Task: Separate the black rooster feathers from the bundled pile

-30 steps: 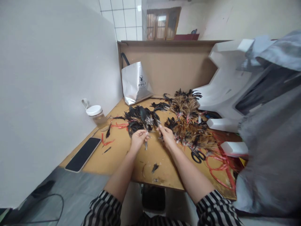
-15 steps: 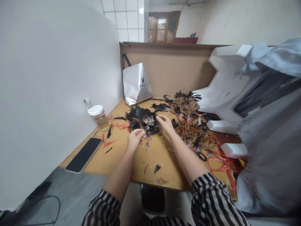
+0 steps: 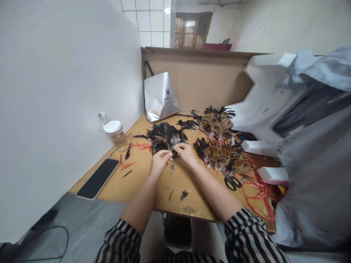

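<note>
Both hands meet at the near edge of a pile of black feathers (image 3: 156,132) in the middle of the table. My left hand (image 3: 160,161) is closed in a pinch at the base of a dark feather (image 3: 168,135), which points away from me over the pile. My right hand (image 3: 186,153) is closed too, thumb and forefinger pinched just beside the left fingertips. Its fingertips are at the feather bases, and what exactly they grip is too small to make out. Brown feather bundles (image 3: 226,155) tied with red string lie right of my right hand.
Black-handled scissors (image 3: 232,182) and red plastic string (image 3: 256,197) lie at the right. A phone (image 3: 98,179) and a lidded jar (image 3: 113,132) are on the left. Behind stands a silver bag (image 3: 159,96); white foam pieces (image 3: 272,175) and grey cloth (image 3: 315,175) border the right side.
My right hand has moved left from the pile's right side to beside my left hand. A dark feather now stands out above the left fingers. The scissors show more fully.
</note>
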